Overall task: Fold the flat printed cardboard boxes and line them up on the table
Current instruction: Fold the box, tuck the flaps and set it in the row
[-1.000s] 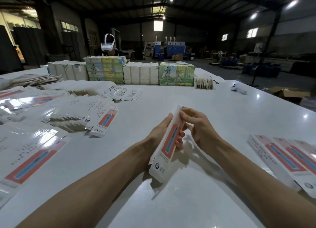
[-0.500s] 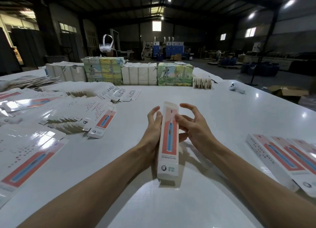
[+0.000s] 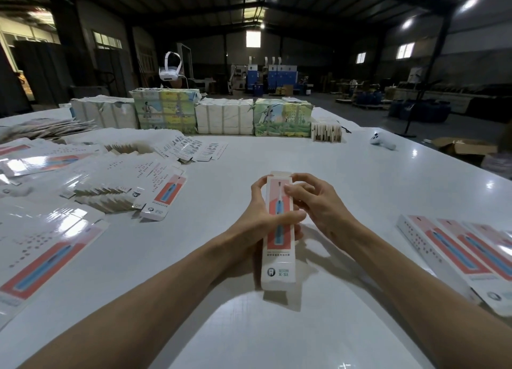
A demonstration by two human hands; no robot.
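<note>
I held the folded toothbrush box (image 3: pixel 278 255) up above the white table (image 3: pixel 360 174), close in at 12 o'clock, with its printed front facing me and its long axis running away from me. My left hand (image 3: pixel 256 224) gripped the middle of it, thumb across the front and fingers round the back. My right hand (image 3: pixel 322 206) had its fingers curled at the far right corner, one fingertip pressed on the front just below the end flap, which stood up.

At 3 o'clock a row of finished boxes (image 3: pixel 454 255) lay side by side, touching, fronts up. At 9 o'clock flat blanks (image 3: pixel 41 258) were spread on the table, and at 10 o'clock more flat blanks (image 3: pixel 163 199) lay fanned in an overlapping pile.

Along the far edge, from 11 to 12 o'clock, wrapped bundles (image 3: pixel 224 116) stood in a line, some white, some printed green and yellow. A white controller (image 3: pixel 382 143) lay at 1 o'clock. A white headset (image 3: pixel 169 69) showed behind the bundles at 11 o'clock.
</note>
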